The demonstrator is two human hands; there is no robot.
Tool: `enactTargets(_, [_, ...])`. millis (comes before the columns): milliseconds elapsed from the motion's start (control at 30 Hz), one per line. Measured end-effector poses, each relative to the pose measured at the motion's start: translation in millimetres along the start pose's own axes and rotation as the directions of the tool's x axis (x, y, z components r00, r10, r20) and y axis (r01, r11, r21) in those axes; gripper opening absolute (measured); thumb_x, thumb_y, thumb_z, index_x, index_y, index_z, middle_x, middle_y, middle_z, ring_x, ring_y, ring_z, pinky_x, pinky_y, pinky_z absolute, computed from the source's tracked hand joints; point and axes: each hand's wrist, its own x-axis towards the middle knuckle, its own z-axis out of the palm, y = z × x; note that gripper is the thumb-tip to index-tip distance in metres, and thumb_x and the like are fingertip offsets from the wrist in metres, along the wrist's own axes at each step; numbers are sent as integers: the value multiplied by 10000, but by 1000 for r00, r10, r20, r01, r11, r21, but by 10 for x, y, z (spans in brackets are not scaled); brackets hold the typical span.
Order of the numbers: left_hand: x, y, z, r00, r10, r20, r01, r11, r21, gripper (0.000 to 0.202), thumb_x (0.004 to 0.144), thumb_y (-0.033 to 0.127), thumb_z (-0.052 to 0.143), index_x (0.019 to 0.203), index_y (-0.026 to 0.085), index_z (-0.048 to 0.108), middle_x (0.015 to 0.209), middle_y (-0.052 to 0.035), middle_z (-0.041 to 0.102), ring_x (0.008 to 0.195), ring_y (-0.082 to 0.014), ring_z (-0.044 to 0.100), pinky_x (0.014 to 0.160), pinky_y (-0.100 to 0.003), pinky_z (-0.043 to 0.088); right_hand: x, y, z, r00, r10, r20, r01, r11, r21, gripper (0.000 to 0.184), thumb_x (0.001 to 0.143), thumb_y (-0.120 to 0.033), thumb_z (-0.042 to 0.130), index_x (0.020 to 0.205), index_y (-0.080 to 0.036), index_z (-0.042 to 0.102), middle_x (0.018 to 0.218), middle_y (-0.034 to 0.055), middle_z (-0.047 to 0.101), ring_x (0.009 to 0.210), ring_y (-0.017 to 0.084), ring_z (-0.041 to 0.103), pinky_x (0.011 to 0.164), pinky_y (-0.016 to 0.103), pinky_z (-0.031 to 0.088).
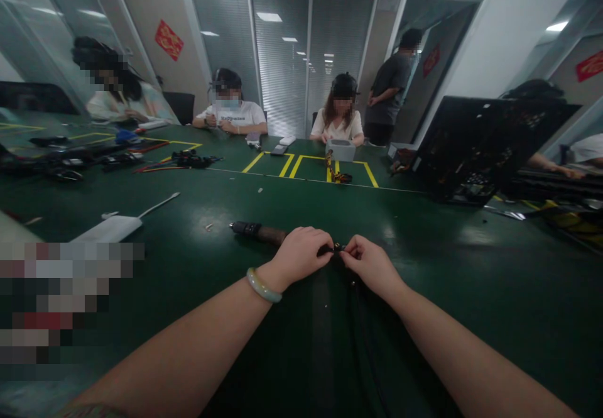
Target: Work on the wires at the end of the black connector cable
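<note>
My left hand (pixel 301 256) and my right hand (pixel 370 261) meet over the dark green table (pixel 471 292). Both are closed in a pinch on a small black part (pixel 336 247) held between their fingertips; I cannot make out what it is. A pale green bangle (pixel 262 285) circles my left wrist. Dark cables (pixel 358 336) run from the part toward me between my forearms. A screwdriver (pixel 258 231) with a black and brown handle lies on the table just behind my left hand.
A white box with a cable (pixel 115 227) lies left. A small screw (pixel 208 226) sits near the screwdriver. An open black computer case (pixel 475 148) stands right. Three seated people work at the far side; another stands in the doorway. Tools and cables (pixel 85 157) crowd the far left.
</note>
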Motion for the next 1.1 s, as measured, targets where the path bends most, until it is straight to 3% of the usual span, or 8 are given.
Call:
enactTargets(400, [1, 11, -36, 1000, -27, 2, 27, 1000, -3, 171, 845, 289, 628, 1003, 231, 600, 949, -8, 649, 901, -201, 592, 821, -354, 428, 3, -22, 58, 999, -50, -21, 47, 992, -118, 84, 797, -303, 599, 769, -223, 593, 672, -24, 646, 588, 147, 581, 522, 237, 373])
enactTargets(567, [2, 15, -47, 1000, 3, 13, -3, 1000, -7, 83, 854, 269, 617, 926, 226, 616, 939, -2, 653, 905, -195, 593, 826, -350, 426, 3, -41, 62, 999, -50, 8, 50, 993, -106, 124, 804, -344, 612, 780, -223, 623, 705, -14, 671, 621, 155, 601, 540, 242, 397])
enactTargets(1100, [2, 10, -26, 999, -36, 10, 36, 999, -1, 70, 849, 283, 626, 899, 235, 623, 913, 1, 655, 899, -195, 590, 825, -350, 426, -17, -68, 59, 999, -47, 28, 48, 997, -58, 192, 848, -372, 556, 842, -221, 675, 762, 11, 707, 668, 181, 644, 565, 253, 421])
